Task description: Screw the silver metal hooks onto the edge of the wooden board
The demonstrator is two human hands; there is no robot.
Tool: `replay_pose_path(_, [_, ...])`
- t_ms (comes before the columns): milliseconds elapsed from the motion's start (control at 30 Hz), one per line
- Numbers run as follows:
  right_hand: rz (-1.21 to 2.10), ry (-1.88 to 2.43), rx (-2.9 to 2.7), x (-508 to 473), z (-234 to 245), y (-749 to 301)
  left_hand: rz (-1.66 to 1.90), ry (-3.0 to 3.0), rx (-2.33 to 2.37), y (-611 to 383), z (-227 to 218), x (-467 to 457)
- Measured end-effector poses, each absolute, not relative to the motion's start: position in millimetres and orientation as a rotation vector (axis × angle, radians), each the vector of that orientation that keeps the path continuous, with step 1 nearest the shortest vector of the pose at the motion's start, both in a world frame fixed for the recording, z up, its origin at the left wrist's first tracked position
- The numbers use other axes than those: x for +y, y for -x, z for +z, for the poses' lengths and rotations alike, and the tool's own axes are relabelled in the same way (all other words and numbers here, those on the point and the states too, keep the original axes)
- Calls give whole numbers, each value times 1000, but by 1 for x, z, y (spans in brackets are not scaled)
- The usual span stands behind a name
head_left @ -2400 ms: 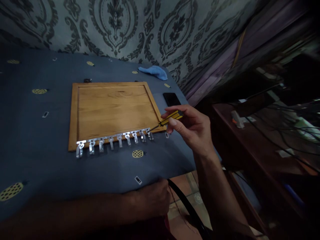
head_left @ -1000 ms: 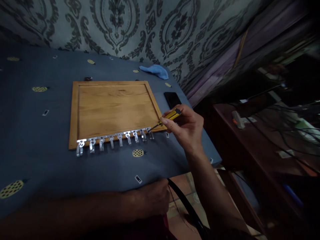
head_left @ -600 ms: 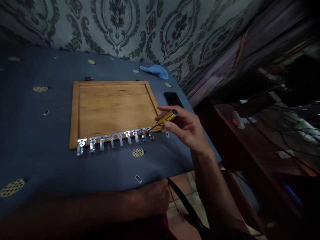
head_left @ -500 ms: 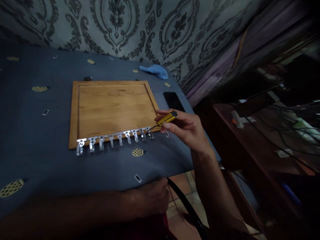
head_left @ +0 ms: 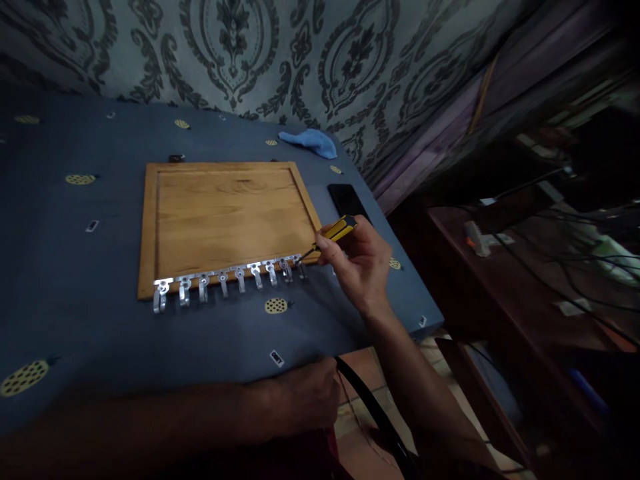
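Observation:
My right hand [head_left: 361,267] grips a yellow and black screwdriver [head_left: 339,230] by its handle. The screwdriver is tilted, its tip at the right end of a silver metal hook rail [head_left: 223,274]. That rail, with several hooks hanging off it, runs along the near edge of a framed wooden panel [head_left: 230,213] lying flat. My left hand [head_left: 310,393] is curled closed at the table's near edge; its fingers are turned away, so whether it holds anything is hidden.
The panel rests on a table with a blue pineapple-print cover [head_left: 210,360]. A black phone [head_left: 347,200] lies right of the panel, and a blue cloth [head_left: 313,142] behind it. To the right stands a brown desk [head_left: 520,267] with tangled cables.
My right hand has rolled around the screwdriver, its fingers now curled further about the handle and the wrist lower and left. The tip stays at the rail's right end. My left hand keeps still.

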State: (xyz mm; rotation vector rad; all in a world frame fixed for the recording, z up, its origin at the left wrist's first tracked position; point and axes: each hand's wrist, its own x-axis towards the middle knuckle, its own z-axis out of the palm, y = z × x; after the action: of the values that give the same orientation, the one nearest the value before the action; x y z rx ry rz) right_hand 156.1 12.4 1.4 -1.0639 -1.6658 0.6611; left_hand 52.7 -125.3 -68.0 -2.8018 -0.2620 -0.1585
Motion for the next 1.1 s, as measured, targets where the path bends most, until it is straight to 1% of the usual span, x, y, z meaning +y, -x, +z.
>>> replay_pose_path(267, [1005, 974, -1783, 16, 22, -170, -122, 2806, -248, -57, -72, -126])
replay_pose_path(400, [1054, 933, -1861, 17, 24, -178, -102, 2801, -254, -55, -68, -125])
replay_pose_path(600, [948, 984, -1848, 17, 19, -174, -112, 2797, -244, -53, -65, -124])
replay_pose_path(867, [638, 1063, -1703, 16, 0, -159, -131, 2809, -249, -52, -66, -124])
replay_pose_path(1100, [557, 1088, -1607, 7, -15, -158, -132, 2820, -243, -53, -67, -124])
